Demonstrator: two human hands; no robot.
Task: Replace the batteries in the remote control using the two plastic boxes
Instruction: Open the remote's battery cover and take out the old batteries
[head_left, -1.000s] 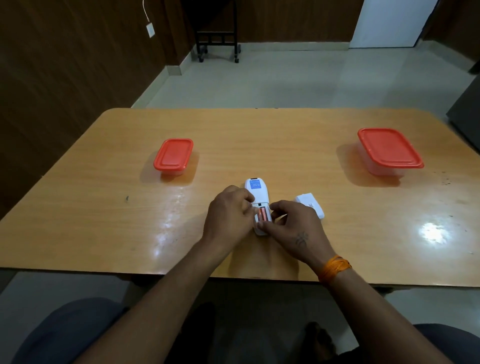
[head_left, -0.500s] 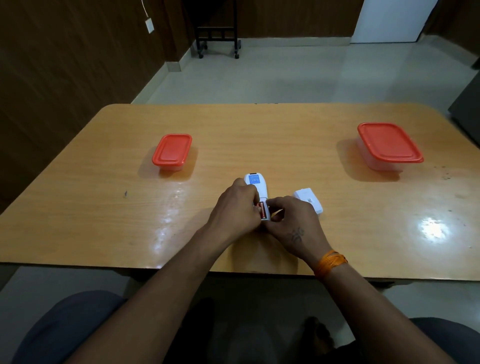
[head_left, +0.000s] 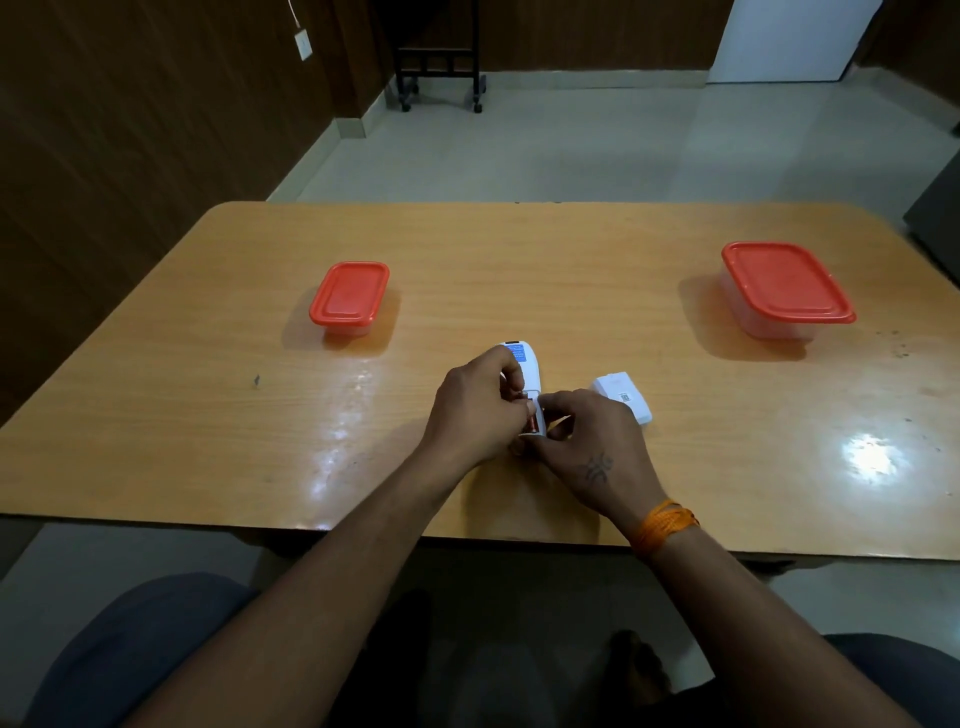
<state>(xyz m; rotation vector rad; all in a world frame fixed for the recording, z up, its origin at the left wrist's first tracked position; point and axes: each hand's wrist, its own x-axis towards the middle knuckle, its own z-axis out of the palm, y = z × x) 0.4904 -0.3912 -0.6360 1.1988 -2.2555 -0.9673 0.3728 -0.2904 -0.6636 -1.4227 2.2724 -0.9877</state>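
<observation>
A white remote control (head_left: 525, 364) lies face down near the table's front middle, its battery bay uncovered. An orange battery (head_left: 530, 422) shows in the bay between my fingers. My left hand (head_left: 480, 410) grips the remote's left side, with fingertips at the battery. My right hand (head_left: 592, 441) holds the remote's near end from the right. The white battery cover (head_left: 623, 395) rests on the table just right of my hands. A small red-lidded plastic box (head_left: 350, 296) stands at the left, lid on. At the right is a larger red-lidded plastic box (head_left: 784, 288), also closed.
The wooden table (head_left: 519, 270) has glossy glare patches at the front. Beyond it lie a tiled floor, a dark wheeled stand (head_left: 439, 62) and a white door. A dark cabinet edge sits at the far right.
Both hands have closed in over the battery bay, covering most of the batteries. The remote's near end seems slightly lifted. The camera has tilted a little.
</observation>
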